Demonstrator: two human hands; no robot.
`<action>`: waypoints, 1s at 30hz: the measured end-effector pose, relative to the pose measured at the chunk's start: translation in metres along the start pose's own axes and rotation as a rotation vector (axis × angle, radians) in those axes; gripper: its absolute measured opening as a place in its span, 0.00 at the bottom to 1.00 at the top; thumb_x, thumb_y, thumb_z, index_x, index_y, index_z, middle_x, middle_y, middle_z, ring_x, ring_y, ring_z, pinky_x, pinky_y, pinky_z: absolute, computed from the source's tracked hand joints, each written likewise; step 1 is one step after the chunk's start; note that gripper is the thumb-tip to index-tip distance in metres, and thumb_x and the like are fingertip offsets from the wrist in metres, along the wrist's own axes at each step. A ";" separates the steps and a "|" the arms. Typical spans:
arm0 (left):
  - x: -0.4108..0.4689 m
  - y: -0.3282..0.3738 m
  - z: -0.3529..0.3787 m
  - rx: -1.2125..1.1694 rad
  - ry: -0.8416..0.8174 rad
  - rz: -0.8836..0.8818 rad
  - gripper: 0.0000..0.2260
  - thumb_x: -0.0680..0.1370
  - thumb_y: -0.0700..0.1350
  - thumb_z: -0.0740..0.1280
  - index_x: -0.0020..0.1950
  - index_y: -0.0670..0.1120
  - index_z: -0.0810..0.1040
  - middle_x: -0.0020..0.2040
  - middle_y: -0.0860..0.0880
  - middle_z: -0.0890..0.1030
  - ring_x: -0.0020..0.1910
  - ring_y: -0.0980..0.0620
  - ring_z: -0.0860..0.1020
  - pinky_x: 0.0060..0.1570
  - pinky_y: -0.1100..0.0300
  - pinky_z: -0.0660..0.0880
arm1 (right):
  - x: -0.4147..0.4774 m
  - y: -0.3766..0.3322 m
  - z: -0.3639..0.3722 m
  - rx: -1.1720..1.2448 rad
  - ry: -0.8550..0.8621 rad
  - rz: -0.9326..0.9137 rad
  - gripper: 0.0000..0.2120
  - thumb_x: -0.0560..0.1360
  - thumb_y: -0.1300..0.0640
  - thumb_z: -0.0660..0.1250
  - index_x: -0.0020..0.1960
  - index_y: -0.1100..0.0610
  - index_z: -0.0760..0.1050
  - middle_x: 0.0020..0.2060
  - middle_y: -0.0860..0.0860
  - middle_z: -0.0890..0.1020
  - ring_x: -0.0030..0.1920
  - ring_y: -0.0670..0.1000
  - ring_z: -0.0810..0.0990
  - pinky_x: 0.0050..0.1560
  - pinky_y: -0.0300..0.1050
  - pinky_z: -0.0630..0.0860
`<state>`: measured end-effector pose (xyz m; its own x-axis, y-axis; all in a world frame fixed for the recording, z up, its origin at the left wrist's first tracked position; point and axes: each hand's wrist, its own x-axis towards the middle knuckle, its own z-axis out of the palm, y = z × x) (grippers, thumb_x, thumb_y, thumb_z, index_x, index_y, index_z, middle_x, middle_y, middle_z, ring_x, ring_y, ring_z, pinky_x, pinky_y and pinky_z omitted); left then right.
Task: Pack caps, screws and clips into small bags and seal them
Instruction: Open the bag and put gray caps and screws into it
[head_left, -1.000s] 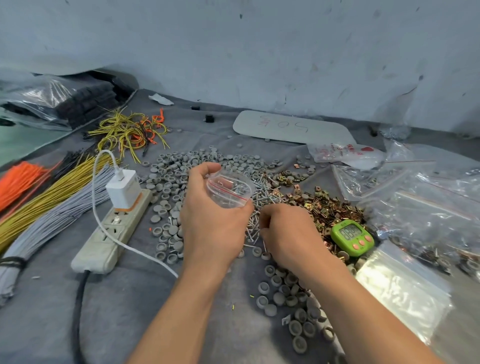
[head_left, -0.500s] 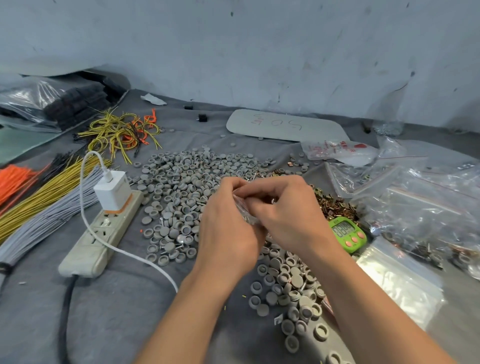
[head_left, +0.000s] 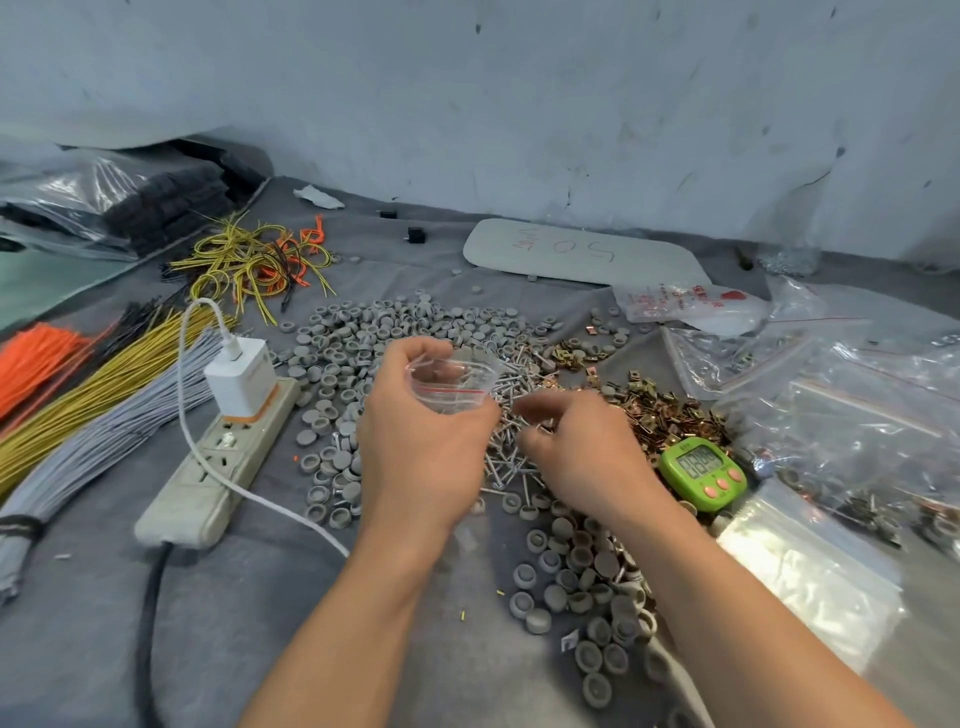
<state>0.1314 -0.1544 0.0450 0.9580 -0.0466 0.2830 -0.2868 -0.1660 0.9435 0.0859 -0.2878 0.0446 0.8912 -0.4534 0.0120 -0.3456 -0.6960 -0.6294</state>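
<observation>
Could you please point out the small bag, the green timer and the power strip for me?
small bag (head_left: 457, 401): head view, its clear wall below the red line.
green timer (head_left: 698, 462): head view, its display.
power strip (head_left: 182, 504): head view, its top face.

Small packing workshop: heaped caps (head_left: 395, 332), screws (head_left: 511, 457), wire bundles (head_left: 104, 395).

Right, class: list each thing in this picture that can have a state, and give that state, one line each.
small bag, mouth open, unsealed
left hand, grips the small bag
right hand, curled over the screws, grasp unclear
charger, plugged into the power strip
timer, display on
caps, loose, unpacked
clips, loose, unpacked
</observation>
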 end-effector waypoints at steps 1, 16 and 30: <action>0.001 0.000 -0.001 -0.019 0.014 0.001 0.19 0.62 0.47 0.75 0.50 0.58 0.76 0.45 0.59 0.83 0.42 0.61 0.82 0.49 0.56 0.79 | -0.001 0.001 0.004 -0.152 -0.062 -0.024 0.17 0.78 0.55 0.71 0.67 0.46 0.80 0.60 0.47 0.84 0.53 0.48 0.83 0.59 0.42 0.78; -0.001 -0.004 -0.004 0.088 -0.042 0.032 0.22 0.67 0.42 0.77 0.52 0.61 0.73 0.46 0.62 0.82 0.45 0.64 0.80 0.45 0.66 0.73 | -0.014 0.004 -0.003 -0.253 0.214 -0.036 0.05 0.78 0.50 0.69 0.48 0.45 0.85 0.39 0.45 0.83 0.43 0.54 0.80 0.47 0.46 0.73; -0.010 0.004 -0.002 0.251 -0.180 0.135 0.25 0.68 0.41 0.78 0.53 0.63 0.70 0.43 0.65 0.79 0.45 0.74 0.75 0.39 0.78 0.68 | -0.016 -0.020 -0.020 0.781 0.267 -0.179 0.07 0.69 0.59 0.78 0.41 0.47 0.88 0.48 0.41 0.88 0.53 0.38 0.84 0.58 0.45 0.79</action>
<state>0.1211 -0.1528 0.0462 0.9030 -0.2542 0.3462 -0.4228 -0.3832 0.8213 0.0732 -0.2777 0.0722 0.7800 -0.5575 0.2842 0.1842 -0.2295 -0.9557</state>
